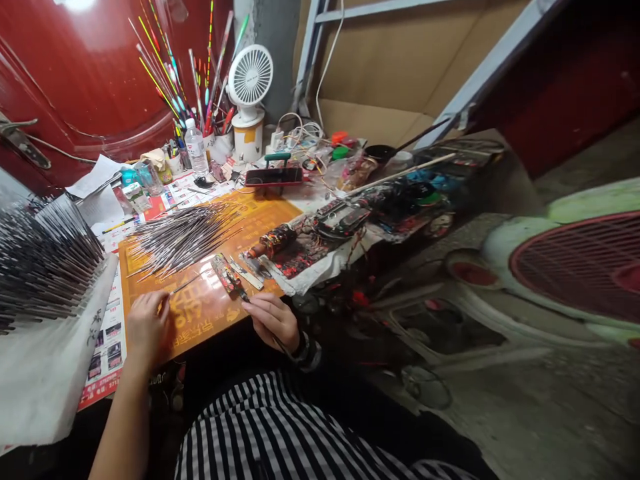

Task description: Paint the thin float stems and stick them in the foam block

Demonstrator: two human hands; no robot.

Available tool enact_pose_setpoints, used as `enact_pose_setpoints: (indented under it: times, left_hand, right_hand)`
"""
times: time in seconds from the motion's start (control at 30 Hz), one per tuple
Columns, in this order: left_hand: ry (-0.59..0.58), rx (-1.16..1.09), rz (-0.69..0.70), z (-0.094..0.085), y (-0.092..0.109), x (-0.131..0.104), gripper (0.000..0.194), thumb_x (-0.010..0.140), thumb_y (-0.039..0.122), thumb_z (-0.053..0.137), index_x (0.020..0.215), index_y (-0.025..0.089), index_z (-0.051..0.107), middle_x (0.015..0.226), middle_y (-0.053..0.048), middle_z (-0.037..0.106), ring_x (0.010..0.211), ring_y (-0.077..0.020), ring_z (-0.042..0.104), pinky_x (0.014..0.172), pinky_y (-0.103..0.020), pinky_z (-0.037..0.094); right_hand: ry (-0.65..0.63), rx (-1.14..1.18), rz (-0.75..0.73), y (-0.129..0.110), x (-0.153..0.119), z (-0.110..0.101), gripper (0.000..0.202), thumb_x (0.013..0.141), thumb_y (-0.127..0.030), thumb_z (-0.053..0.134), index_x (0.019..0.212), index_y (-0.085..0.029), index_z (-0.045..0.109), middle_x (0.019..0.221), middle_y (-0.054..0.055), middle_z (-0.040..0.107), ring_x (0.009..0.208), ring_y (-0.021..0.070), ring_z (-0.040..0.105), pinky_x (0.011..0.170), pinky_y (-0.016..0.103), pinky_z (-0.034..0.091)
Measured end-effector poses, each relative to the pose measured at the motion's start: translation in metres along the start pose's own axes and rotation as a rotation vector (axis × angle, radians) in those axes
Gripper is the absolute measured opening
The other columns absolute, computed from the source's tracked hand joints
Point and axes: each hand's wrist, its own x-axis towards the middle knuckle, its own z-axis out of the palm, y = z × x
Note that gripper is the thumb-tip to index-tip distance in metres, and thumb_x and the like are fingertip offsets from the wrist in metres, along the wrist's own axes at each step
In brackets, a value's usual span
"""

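Observation:
My left hand (149, 319) is closed at the near left of the orange board (200, 313), pinching a thin stick (185, 285) that points up and right. At the board's near right edge, my right hand (274, 321) grips a slim brush-like tool with a dark tip (244, 297). That tip is right by a paint-crusted strip (226, 273); whether they touch I cannot tell. A pale flat strip (246, 273) lies beside it. Beyond my hands, a loose heap of thin grey sticks (183, 237) is spread over the board.
At left, a white foam block (60, 380) bristles with dark sticks (45, 267). Along the back stand a water bottle (196, 150), a white fan (250, 77) and a phone (274, 177). A paint-stained cable clamp-like device (340, 220) sits at right, near a larger floor fan (580, 267).

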Motion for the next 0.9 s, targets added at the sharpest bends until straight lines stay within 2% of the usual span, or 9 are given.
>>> enact_pose_setpoints:
  times: [0.13, 0.27, 0.47, 0.63, 0.9]
  left_hand:
    - [0.041, -0.014, 0.073, 0.004, 0.013, -0.01, 0.014, 0.094, 0.026, 0.054, 0.096, 0.022, 0.067, 0.093, -0.005, 0.072, 0.087, -0.0212, 0.065, 0.083, -0.034, 0.048]
    - [0.1, 0.011, 0.126, 0.01, 0.007, -0.013, 0.012, 0.094, 0.025, 0.057, 0.099, 0.022, 0.068, 0.095, -0.005, 0.072, 0.087, -0.0214, 0.064, 0.081, -0.034, 0.047]
    - [0.172, 0.007, 0.166, 0.012, -0.004, -0.019, 0.012, 0.092, 0.025, 0.06, 0.101, 0.023, 0.069, 0.094, -0.005, 0.073, 0.083, -0.0216, 0.063, 0.079, -0.035, 0.048]
    - [0.196, -0.064, 0.136, 0.012, -0.004, -0.02, 0.015, 0.092, 0.026, 0.06, 0.103, 0.024, 0.07, 0.093, -0.006, 0.072, 0.083, -0.0219, 0.063, 0.079, -0.036, 0.048]
    - [0.175, -0.117, 0.16, 0.016, -0.006, -0.02, 0.018, 0.093, 0.025, 0.059, 0.107, 0.024, 0.07, 0.095, -0.006, 0.07, 0.086, -0.0214, 0.062, 0.082, -0.036, 0.049]
  right_hand:
    - [0.013, -0.063, 0.06, 0.013, 0.019, 0.006, 0.054, 0.095, -0.011, 0.051, 0.147, -0.022, 0.049, 0.119, 0.01, 0.073, 0.111, 0.0251, 0.068, 0.093, 0.045, 0.061]
    - [0.007, -0.095, 0.148, 0.022, 0.028, 0.018, 0.054, 0.098, -0.012, 0.049, 0.15, -0.022, 0.045, 0.13, 0.011, 0.068, 0.12, 0.025, 0.065, 0.102, 0.046, 0.058]
    - [-0.083, -0.167, 0.175, 0.026, 0.025, 0.026, 0.056, 0.099, -0.013, 0.047, 0.154, -0.019, 0.038, 0.141, 0.013, 0.061, 0.133, 0.0238, 0.058, 0.112, 0.043, 0.052]
    - [-0.135, -0.181, 0.228, 0.027, 0.024, 0.026, 0.053, 0.1, -0.015, 0.046, 0.153, -0.018, 0.04, 0.143, 0.013, 0.06, 0.136, 0.0242, 0.056, 0.114, 0.043, 0.051]
    - [-0.111, -0.212, 0.229, 0.028, 0.021, 0.028, 0.051, 0.1, -0.015, 0.046, 0.151, -0.016, 0.043, 0.141, 0.013, 0.062, 0.136, 0.0247, 0.056, 0.113, 0.043, 0.051]
